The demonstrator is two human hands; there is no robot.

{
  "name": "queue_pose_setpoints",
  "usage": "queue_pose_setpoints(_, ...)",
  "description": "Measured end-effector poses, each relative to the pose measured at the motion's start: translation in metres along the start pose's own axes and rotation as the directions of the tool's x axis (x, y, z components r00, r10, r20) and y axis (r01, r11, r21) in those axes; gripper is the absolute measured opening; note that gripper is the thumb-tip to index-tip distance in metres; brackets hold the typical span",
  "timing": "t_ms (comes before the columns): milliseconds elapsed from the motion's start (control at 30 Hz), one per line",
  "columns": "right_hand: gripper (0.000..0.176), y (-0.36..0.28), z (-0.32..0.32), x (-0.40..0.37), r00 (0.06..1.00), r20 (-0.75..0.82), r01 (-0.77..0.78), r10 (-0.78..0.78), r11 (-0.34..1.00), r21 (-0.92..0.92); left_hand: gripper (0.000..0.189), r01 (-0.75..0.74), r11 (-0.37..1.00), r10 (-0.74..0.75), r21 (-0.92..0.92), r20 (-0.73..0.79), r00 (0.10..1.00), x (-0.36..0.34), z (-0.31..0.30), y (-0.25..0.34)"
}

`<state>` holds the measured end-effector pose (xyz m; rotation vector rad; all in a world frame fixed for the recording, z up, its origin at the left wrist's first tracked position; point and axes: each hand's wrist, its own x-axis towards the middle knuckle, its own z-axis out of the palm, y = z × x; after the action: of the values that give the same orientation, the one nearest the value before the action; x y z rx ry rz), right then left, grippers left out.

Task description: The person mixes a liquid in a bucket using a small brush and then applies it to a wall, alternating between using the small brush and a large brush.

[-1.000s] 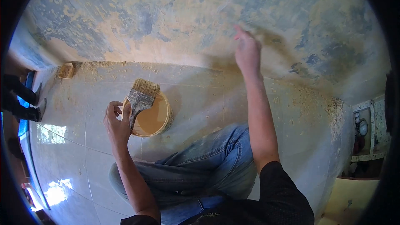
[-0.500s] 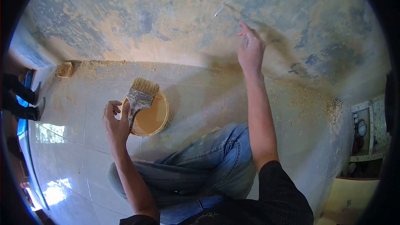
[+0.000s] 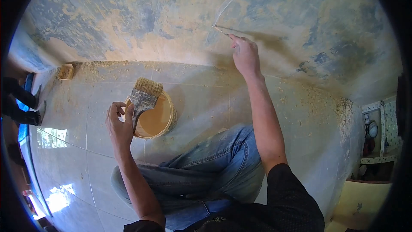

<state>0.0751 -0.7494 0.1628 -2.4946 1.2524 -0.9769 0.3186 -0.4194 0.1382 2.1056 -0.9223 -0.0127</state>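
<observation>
A wide flat brush [image 3: 145,97] with pale bristles and a stained ferrule is held by its handle in my left hand [image 3: 120,126]. Behind and below the brush stands a round bucket [image 3: 173,118] of tan liquid. My right hand [image 3: 246,56] is raised in front of the patchy blue-grey and tan wall [image 3: 184,13], closed on a thin stick-like tool [image 3: 222,30]. The tool's tip meets the wall at the lower end of a curved pale line [image 3: 224,9].
A small block [image 3: 66,72] lies at the wall's foot on the left. Crumbs [image 3: 344,118] are heaped at the right corner of the tiled floor. A person's dark-clad legs [image 3: 19,103] show at far left, a shelf unit [image 3: 372,133] at right.
My right hand has moved left and slightly down with the thin tool, and the pale line on the wall is longer. My left hand and the brush have barely moved.
</observation>
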Motion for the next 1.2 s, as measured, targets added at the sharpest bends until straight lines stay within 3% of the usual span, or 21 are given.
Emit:
queue_pose_setpoints(67,0.051,-0.001,0.002,-0.001,0.998,-0.048,0.029,-0.032,0.998,-0.058,0.023,0.011,1.0,-0.011,-0.008,-0.001,1.0,0.0,-0.001,-0.001)
queue_pose_setpoints(133,0.048,-0.006,-0.018,0.01,0.994,-0.102,0.045,-0.04,0.998,0.052,0.023,0.019,1.0,-0.019,0.011,-0.013,1.0,0.0,-0.002,0.001)
queue_pose_setpoints(200,0.045,-0.01,-0.027,0.014,0.96,-0.274,0.084,-0.059,0.993,0.081,0.023,0.029,0.999,-0.028,0.033,-0.021,0.999,-0.001,-0.001,0.0)
queue_pose_setpoints(267,0.045,-0.007,-0.016,0.007,0.965,-0.253,0.094,-0.068,0.991,0.093,0.023,-0.01,1.0,0.01,-0.009,-0.009,1.0,0.0,0.002,-0.002)
queue_pose_setpoints(333,0.045,0.005,0.003,0.001,0.996,0.015,0.087,-0.086,0.995,-0.042,0.023,-0.002,1.0,0.002,-0.006,0.006,1.0,-0.001,0.002,0.001)
queue_pose_setpoints(400,0.047,0.005,0.003,0.004,0.998,0.054,0.022,-0.019,0.998,-0.057,0.023,0.011,1.0,-0.011,-0.003,0.017,1.0,0.0,0.001,0.003)
queue_pose_setpoints(467,0.048,-0.008,-0.019,0.013,0.983,-0.183,0.038,-0.008,0.986,0.161,0.023,0.014,1.0,-0.015,0.019,0.01,1.0,0.0,-0.001,0.003)
queue_pose_setpoints(500,0.048,-0.014,-0.029,0.015,0.985,-0.174,0.038,-0.01,0.986,0.161,0.023,0.023,1.0,-0.024,0.02,0.012,1.0,-0.001,0.0,0.002)
queue_pose_setpoints(567,0.049,-0.023,-0.045,0.017,0.918,-0.396,0.063,0.005,0.985,0.158,0.023,-0.019,1.0,0.019,-0.003,-0.006,1.0,0.0,0.003,0.001)
queue_pose_setpoints(600,0.049,-0.019,-0.037,0.014,0.917,-0.398,0.061,0.007,0.986,0.157,0.023,-0.022,1.0,0.022,-0.003,-0.004,1.0,0.0,0.004,0.002)
queue_pose_setpoints(667,0.045,-0.009,-0.006,0.004,0.992,-0.109,-0.042,0.059,0.988,0.151,0.023,-0.027,0.999,0.027,-0.018,0.005,1.0,-0.001,0.006,0.005)
queue_pose_setpoints(700,0.045,-0.007,0.001,0.001,0.992,-0.111,-0.047,0.064,0.987,0.152,0.023,-0.031,0.999,0.031,-0.016,0.009,0.999,-0.002,0.006,0.007)
queue_pose_setpoints(767,0.048,-0.004,0.009,-0.002,0.999,-0.009,0.041,-0.04,0.988,0.146,0.021,-0.004,1.0,0.005,-0.012,0.013,1.0,-0.002,0.005,0.009)
queue_pose_setpoints(800,0.048,-0.007,0.003,0.003,0.999,-0.008,0.044,-0.043,0.988,0.145,0.021,-0.002,1.0,0.002,-0.013,0.012,1.0,-0.001,0.004,0.011)
queue_pose_setpoints(867,0.049,-0.017,-0.022,0.014,0.961,-0.275,0.057,0.005,0.975,0.216,0.02,0.029,1.0,-0.029,-0.002,0.002,1.0,-0.001,0.001,0.015)
queue_pose_setpoints(900,0.046,-0.019,-0.029,0.014,0.951,-0.308,0.066,0.001,0.976,0.206,0.02,0.034,0.999,-0.034,-0.003,0.002,0.999,-0.003,0.002,0.012)
queue_pose_setpoints(933,0.046,-0.015,-0.022,0.01,0.951,-0.309,0.067,-0.001,0.977,0.204,0.019,-0.004,1.0,0.004,-0.016,-0.016,1.0,-0.002,0.004,0.009)
queue_pose_setpoints(1000,0.043,-0.003,0.0,-0.001,0.995,-0.065,-0.061,0.073,0.983,0.172,0.019,-0.045,0.998,0.044,-0.035,-0.037,0.998,-0.001,0.006,0.01)
queue_pose_setpoints(1133,0.04,-0.002,-0.003,0.0,0.995,-0.091,0.052,-0.045,0.995,0.08,0.017,-0.029,0.999,0.028,-0.016,-0.054,0.998,0.0,0.002,0.012)
queue_pose_setpoints(1200,0.037,-0.015,-0.028,0.011,0.913,-0.408,0.129,-0.033,0.97,0.208,0.017,-0.034,0.999,0.033,-0.013,-0.08,0.996,-0.002,0.0,0.012)
